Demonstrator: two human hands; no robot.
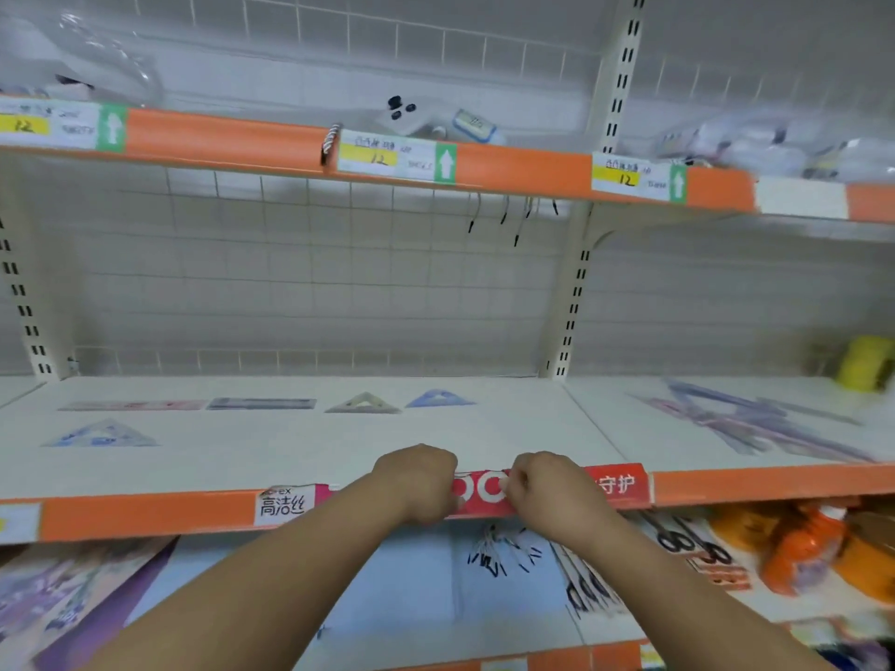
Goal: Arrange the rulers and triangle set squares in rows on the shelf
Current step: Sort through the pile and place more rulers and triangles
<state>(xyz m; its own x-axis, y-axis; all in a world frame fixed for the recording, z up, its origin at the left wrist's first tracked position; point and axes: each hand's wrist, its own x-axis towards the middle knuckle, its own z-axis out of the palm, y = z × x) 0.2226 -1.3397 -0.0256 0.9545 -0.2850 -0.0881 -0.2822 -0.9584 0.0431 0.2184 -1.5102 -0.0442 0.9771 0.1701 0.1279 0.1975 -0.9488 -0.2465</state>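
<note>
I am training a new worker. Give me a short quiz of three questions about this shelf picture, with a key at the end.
1. True or false: the left hand and the right hand are both at the front edge of the shelf.
2. How many set squares lie in the back row, beside the pink ruler and the dark ruler? A one, B two, C four.
3. Fill in: the loose pile of rulers lies to the ___ of the rows.
Key: 1 true. 2 B, the beige set square and the blue set square. 3 right.
</note>
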